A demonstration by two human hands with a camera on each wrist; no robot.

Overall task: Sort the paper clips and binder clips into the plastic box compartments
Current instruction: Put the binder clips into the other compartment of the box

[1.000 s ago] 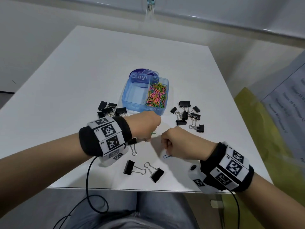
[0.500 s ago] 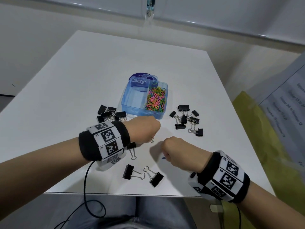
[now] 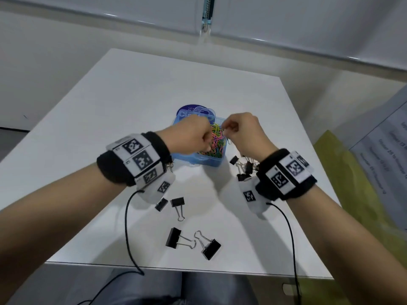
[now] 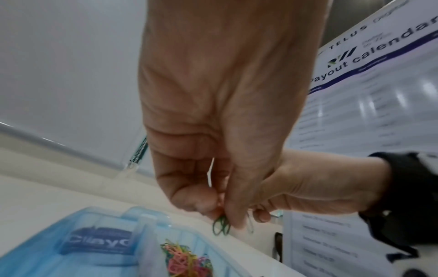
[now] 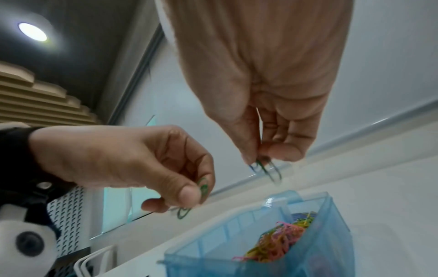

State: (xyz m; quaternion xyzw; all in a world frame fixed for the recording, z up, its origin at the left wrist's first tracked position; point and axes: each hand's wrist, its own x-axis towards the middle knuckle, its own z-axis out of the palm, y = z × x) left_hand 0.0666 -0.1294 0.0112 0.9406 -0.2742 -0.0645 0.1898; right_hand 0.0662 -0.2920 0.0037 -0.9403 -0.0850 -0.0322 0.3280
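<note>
Both hands hang over the translucent blue plastic box [image 3: 199, 160] at the centre of the head view, so whatever drops lands in its right compartment, on the heap of coloured paper clips [image 3: 214, 143]. The left hand [image 3: 190, 137] has its grip closed to a pinch, thumb against fingertip, on a green wire paper clip [image 4: 220, 227]. The right hand [image 3: 243, 134] pinches a blue-and-silver paper clip [image 5: 265, 168] the same way (its tip points down at the box). Black binder clips [image 3: 191, 242] lie on the white counter [image 3: 132, 102] toward the lower centre, with more at the right of the box, seemingly left for the other compartment.
</note>
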